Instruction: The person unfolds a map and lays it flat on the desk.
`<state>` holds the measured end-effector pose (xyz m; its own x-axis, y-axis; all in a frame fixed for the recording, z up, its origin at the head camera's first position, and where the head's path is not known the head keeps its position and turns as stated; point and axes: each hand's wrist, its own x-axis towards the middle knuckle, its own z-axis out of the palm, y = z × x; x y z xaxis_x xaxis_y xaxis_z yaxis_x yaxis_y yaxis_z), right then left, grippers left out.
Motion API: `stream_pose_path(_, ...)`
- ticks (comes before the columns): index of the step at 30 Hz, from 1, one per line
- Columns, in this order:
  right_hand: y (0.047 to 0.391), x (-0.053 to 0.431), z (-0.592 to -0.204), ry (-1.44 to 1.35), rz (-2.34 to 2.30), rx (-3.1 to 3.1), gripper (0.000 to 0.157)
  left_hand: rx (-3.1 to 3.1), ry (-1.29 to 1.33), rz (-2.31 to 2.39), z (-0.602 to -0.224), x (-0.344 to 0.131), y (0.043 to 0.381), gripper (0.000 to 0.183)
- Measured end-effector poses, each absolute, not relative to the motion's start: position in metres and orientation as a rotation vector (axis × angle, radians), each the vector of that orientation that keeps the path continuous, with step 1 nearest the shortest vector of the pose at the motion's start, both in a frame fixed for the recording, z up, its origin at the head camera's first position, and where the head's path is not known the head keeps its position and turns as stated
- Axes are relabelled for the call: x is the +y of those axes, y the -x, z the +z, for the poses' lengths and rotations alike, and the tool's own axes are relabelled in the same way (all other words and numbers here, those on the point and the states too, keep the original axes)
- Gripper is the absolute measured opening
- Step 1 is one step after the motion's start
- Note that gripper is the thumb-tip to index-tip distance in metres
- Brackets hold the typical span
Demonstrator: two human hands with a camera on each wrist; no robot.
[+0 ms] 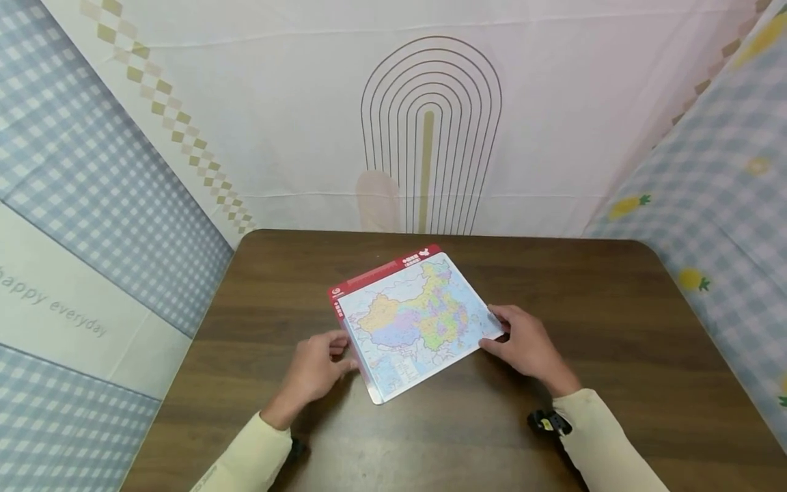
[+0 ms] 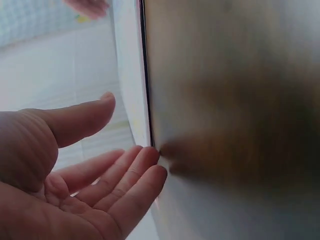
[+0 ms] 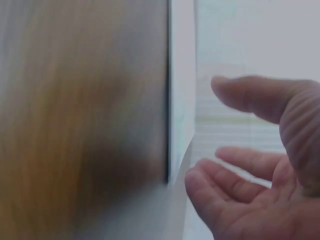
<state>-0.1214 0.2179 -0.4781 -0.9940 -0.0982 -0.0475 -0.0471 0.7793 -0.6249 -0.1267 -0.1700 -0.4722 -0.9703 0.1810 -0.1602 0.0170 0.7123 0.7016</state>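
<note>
A thin rectangular China map board, with a red band along its far side, lies at an angle on the wooden table. In the head view my left hand is at the board's left edge. The left wrist view has that hand's fingertips at the board's edge, the thumb spread away. My right hand stands around the near right corner of the board, thumb and fingers apart. Between its fingertips and the board's edge the right wrist view shows a small gap.
Behind the table hangs a white cloth with an arch pattern. Blue checked cloth covers the left side, and another checked cloth with pineapples hangs on the right. A black wrist strap sits at the right sleeve.
</note>
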Motion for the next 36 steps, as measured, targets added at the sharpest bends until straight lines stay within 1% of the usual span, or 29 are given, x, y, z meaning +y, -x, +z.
stream_pose_path(6, 0.093, 0.175, -0.468, 0.045, -1.165, 2.892, 0.066, 2.725, -0.178, 1.093, -0.471, -0.186, 0.169, 0.054)
stream_pose_path(11, 0.069, 0.127, -0.467, 0.013, -1.378, 2.769, 0.063, 2.720, -0.215, 1.091, -0.467, -0.199, 0.208, 0.049)
stream_pose_path(17, 0.045, 0.078, -0.468, 0.106, -1.540, 2.567, 0.066, 2.700, -0.256, 0.993, -0.468, -0.213, 0.245, 0.046)
stream_pose_path(20, 0.035, 0.063, -0.469, 0.156, -1.538, 2.513, 0.068, 2.679, -0.260, 0.956, -0.469, -0.216, 0.256, 0.047)
stream_pose_path(26, 0.021, 0.046, -0.474, 0.156, -1.580, 2.445, 0.071, 2.665, -0.296, 0.908, -0.471, -0.215, 0.268, 0.042)
stream_pose_path(36, 0.018, 0.035, -0.479, 0.107, -1.611, 2.483, 0.072, 2.607, -0.368, 0.860, -0.470, -0.210, 0.275, 0.037)
